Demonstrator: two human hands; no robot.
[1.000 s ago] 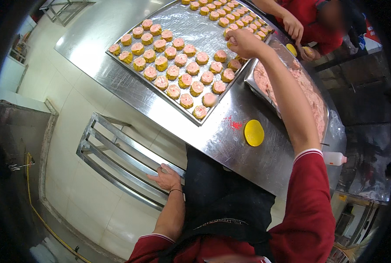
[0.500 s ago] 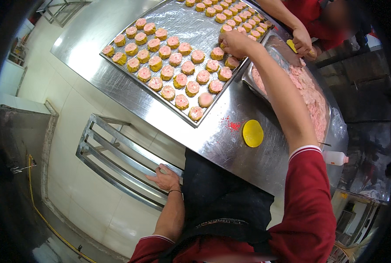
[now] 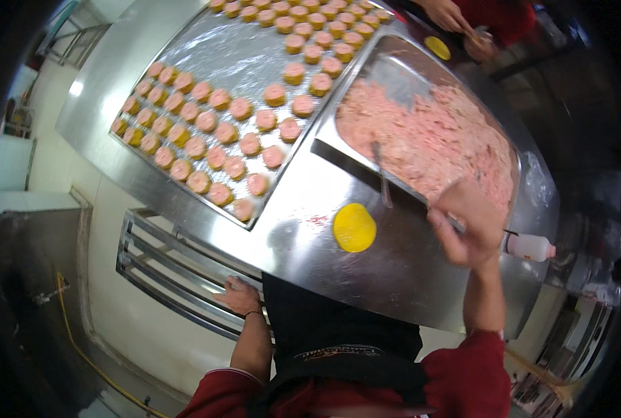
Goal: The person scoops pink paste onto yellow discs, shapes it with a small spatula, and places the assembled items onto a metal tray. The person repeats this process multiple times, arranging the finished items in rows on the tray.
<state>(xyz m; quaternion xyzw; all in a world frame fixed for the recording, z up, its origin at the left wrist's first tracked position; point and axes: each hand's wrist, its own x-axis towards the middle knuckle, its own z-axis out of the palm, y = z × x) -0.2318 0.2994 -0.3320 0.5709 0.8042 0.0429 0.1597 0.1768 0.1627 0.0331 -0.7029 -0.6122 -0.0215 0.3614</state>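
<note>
My right hand is over the near rim of a deep metal pan of pink minced filling. Motion smears its fingers, so what they hold, if anything, does not show. A thin metal utensil leans across the pan's rim beside it. Low at the left, my left hand rests with fingers stretched on the rails of a metal rack. On the steel table lies a round yellow wrapper stack. Open-topped yellow dumplings with pink filling stand in rows on a large tray.
Across the pan, another person's hands work near a yellow wrapper. Red crumbs lie by the tray's near corner. A white plastic bottle lies at the right. A yellow hose runs along the floor at the left.
My right hand has come back from the dumpling tray to the pan's near rim. The view has shifted, showing more of the filling. My left hand stays on the rack.
</note>
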